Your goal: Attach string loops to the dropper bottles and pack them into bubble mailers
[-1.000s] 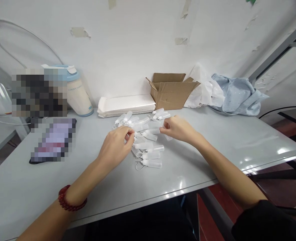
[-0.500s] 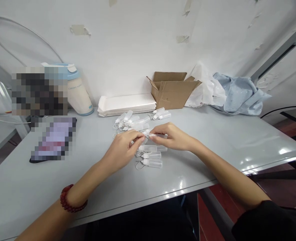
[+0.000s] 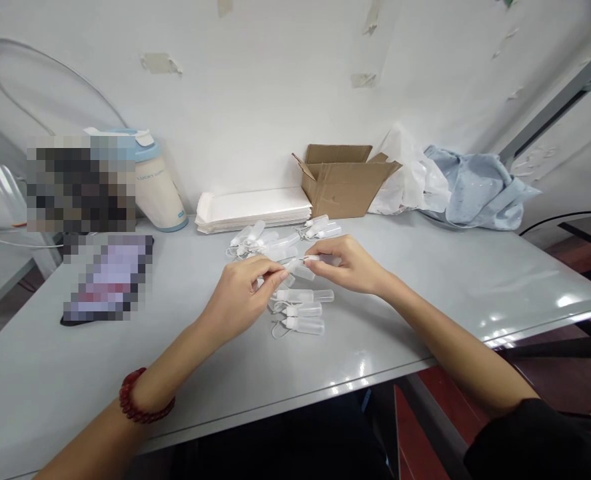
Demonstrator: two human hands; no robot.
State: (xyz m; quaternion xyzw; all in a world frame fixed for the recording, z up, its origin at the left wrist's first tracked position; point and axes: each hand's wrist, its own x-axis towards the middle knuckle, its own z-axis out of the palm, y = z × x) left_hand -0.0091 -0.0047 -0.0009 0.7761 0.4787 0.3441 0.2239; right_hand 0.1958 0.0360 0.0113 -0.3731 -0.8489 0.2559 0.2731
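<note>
Several small clear plastic bottles point(image 3: 303, 310) with white caps and loops lie in a loose heap on the grey table point(image 3: 415, 293). My left hand point(image 3: 243, 293) and my right hand point(image 3: 348, 265) meet above the heap, both pinched on one small clear bottle point(image 3: 300, 265) held between them. My left fingertips grip its cap end, my right fingers its body. More bottles point(image 3: 258, 240) lie just behind my hands. A red bead bracelet point(image 3: 143, 400) is on my left wrist.
Behind the heap lie a stack of white flat packs point(image 3: 253, 208) and an open cardboard box point(image 3: 343, 179). A white plastic bag point(image 3: 408, 177) and blue cloth point(image 3: 478, 190) sit at the back right. A white and blue container point(image 3: 155, 183) stands back left.
My hands came together from either side of the heap and now hold one bottle between them, raised slightly over the heap.
</note>
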